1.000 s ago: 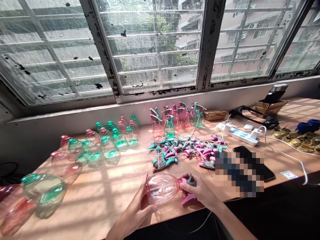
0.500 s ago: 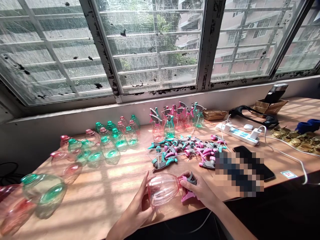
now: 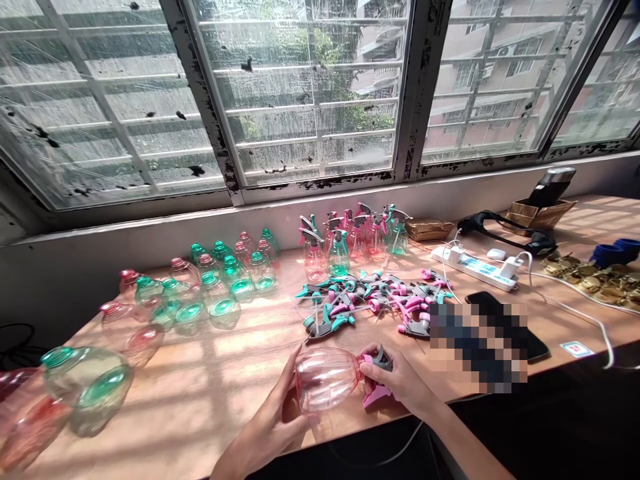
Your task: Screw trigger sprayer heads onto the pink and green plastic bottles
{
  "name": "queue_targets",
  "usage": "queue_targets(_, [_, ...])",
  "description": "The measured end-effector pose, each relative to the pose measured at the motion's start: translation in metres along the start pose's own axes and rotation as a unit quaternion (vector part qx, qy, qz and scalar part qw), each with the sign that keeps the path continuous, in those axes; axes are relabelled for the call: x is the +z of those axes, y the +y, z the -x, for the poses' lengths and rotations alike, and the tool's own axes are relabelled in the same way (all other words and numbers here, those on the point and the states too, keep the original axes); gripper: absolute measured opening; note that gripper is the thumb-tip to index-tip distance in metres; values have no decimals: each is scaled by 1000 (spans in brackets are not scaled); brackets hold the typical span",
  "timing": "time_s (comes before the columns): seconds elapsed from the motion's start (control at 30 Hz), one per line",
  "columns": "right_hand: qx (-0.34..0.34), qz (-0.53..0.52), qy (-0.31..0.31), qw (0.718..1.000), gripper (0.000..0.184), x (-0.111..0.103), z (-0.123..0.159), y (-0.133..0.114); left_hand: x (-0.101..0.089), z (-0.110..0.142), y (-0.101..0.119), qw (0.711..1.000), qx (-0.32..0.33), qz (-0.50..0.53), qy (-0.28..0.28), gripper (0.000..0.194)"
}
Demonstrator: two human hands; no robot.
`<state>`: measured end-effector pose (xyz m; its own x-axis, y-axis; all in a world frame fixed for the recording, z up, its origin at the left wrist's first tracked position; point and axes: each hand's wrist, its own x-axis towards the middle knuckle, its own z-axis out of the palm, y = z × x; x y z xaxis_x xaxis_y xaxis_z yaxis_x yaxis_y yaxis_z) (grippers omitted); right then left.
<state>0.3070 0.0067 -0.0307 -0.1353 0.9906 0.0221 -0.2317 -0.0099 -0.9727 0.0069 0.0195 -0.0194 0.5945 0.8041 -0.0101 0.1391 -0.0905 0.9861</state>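
Observation:
A clear pink spray bottle (image 3: 325,379) lies on its side near the front edge of the wooden table (image 3: 210,393). My left hand (image 3: 273,427) cups its base with the fingers wrapped round it. My right hand (image 3: 400,383) is closed on the pink and grey trigger head (image 3: 377,377) at the bottle's neck. Just beyond lies a heap of loose teal and pink trigger heads (image 3: 370,300).
Several capless green and pink bottles (image 3: 220,283) stand at the left, larger ones (image 3: 85,383) nearer the corner. Finished sprayers (image 3: 350,240) stand by the window sill. A power strip (image 3: 475,267), a black phone (image 3: 505,323), gold pieces (image 3: 595,280) and boxes (image 3: 537,213) lie to the right.
The bottle has turned slightly between my hands and its base has tipped a little lower. Both hands keep their hold; nothing else has moved.

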Motion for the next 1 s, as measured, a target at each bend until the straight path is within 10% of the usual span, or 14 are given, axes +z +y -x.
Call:
queue_targets(0.83, [35, -10, -22, 999, 46, 0, 2, 3, -4, 0, -16, 999, -5, -44, 17, 107])
queue_targets(1.0, [25, -10, -16, 1000, 43, 0, 2, 2, -5, 5, 0, 998, -8, -52, 19, 85])
